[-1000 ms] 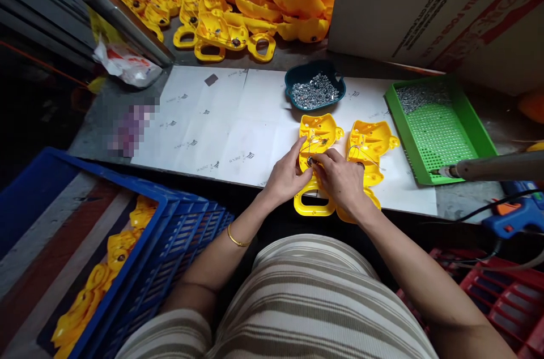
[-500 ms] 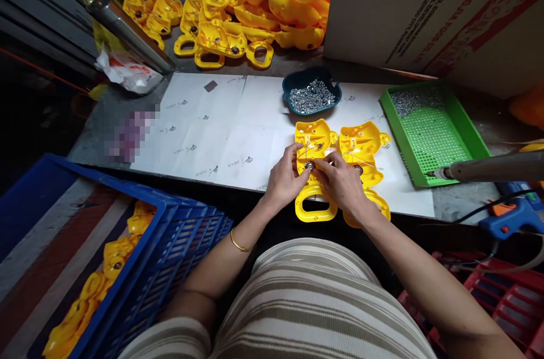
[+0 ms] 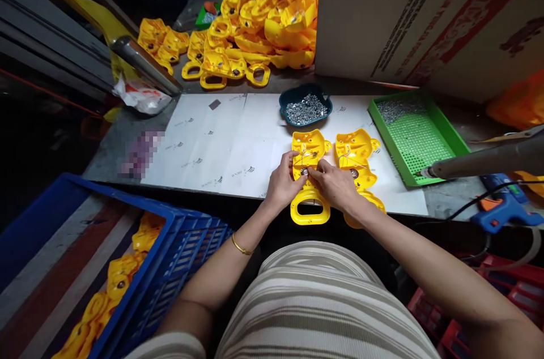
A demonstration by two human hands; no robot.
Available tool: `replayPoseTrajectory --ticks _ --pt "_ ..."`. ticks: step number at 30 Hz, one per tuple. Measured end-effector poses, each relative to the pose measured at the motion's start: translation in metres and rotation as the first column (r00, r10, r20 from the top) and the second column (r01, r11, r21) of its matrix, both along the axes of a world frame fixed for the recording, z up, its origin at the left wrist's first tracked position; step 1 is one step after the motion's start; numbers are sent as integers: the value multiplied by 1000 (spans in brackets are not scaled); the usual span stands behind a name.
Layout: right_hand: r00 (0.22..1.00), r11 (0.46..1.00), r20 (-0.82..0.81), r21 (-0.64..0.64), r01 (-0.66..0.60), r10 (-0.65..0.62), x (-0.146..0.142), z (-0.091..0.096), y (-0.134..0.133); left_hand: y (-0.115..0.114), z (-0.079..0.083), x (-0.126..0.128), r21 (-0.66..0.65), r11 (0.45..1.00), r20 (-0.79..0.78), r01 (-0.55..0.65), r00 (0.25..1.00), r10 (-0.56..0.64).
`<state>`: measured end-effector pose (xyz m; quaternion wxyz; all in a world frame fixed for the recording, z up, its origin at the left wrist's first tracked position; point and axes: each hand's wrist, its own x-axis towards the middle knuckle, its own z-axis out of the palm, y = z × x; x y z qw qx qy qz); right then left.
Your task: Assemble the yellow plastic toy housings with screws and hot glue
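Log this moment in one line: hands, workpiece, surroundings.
left hand: on yellow shell; right hand: at shell's round part; alongside: second yellow shell; beyond: dark bowl holding small metal pieces

White sheet (image 3: 259, 138) bright | surroundings dim | left background (image 3: 34, 132) near-black | pixelated patch (image 3: 142, 154) beside sheet

The left hand (image 3: 281, 184) lies along one side of a yellow shell (image 3: 306, 141), its thumb at a round metal part (image 3: 304, 172) set inside; the right hand (image 3: 338, 184) has its fingertips there too. A second shell (image 3: 352, 146) lies just beside, partly hidden by the right hand. Farther back on the table (image 3: 108, 158), a dark bowl (image 3: 301, 92) and a green tray (image 3: 425, 150) hold small metal pieces (image 3: 306, 110). More yellow shells (image 3: 255, 11) are heaped beside a cardboard box (image 3: 357, 19).
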<state>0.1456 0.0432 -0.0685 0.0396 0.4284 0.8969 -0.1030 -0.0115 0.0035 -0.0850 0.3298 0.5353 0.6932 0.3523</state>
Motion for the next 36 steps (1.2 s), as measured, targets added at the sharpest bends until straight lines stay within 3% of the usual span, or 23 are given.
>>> replayPoseTrajectory --ticks 4,7,10,13,17,20,24,31,36 --pt "978 995 -204 77 70 -53 17 -5 4 -2 -5 8 14 999 0 -50 999 50" --pt "926 972 -365 165 168 -98 29 1 13 -3 -3 15 13 999 -28 -48 998 48" --pt "923 953 -366 220 206 -115 29 15 26 -5 3 16 -23 1000 -8 -18 1000 18" --pt "934 966 -332 170 195 -130 22 26 32 -11 7 10 -34 999 91 8 996 -5" --pt "924 964 -340 135 231 -174 20 26 28 -21 3 -4 9 996 174 -92 981 89" --pt "925 949 -352 213 231 -146 30 25 22 -24 -1 -12 -51 991 196 -125 971 133" --pt "916 932 -400 317 176 -36 44 27 12 -20 3 -13 -119 990 261 -77 960 106" --pt "781 970 -624 165 179 -38 46 23 -6 -13 14 -8 -220 972 430 -85 886 175" --pt "634 966 -729 -205 155 -256 35 25 -14 -10 18 -12 -302 951 590 -67 770 241"
